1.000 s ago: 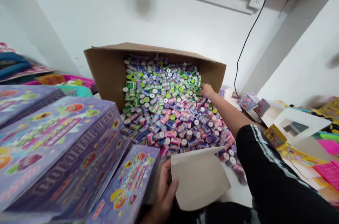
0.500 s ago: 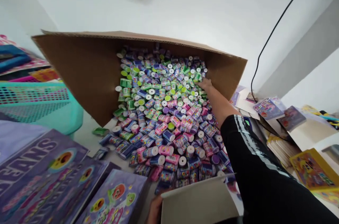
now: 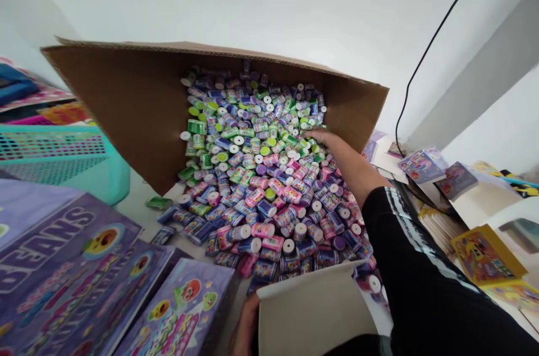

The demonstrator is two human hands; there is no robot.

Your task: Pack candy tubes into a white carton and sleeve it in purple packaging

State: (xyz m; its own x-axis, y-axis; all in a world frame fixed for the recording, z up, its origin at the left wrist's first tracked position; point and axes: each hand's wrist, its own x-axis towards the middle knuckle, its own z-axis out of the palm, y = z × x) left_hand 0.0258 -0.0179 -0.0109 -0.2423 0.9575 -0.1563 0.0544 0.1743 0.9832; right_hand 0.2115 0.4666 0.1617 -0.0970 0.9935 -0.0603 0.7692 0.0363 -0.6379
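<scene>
My left hand (image 3: 246, 324) grips the left side of a small cardboard box (image 3: 314, 311) with a plain grey inner face, low in the view. Most of its fingers are hidden. Far forward, my right hand (image 3: 319, 135) lies on a heap of small printed tubs (image 3: 269, 199) with white, green and purple lids. Its fingers stretch out to the left over the green tubs, with nothing visibly held. The heap spills from a large brown carton (image 3: 126, 103) lying open towards me.
Purple printed boxes (image 3: 54, 266) stand at the lower left, before a turquoise basket (image 3: 113, 176). On the right lie opened cartons, purple boxes (image 3: 421, 164) and a yellow box (image 3: 486, 255). A black cable (image 3: 438, 36) hangs down the white wall.
My right hand has drawn slightly left and nearer over the tubs, its fingers now reaching leftward. My left hand still holds the small box. The view has shifted a little.
</scene>
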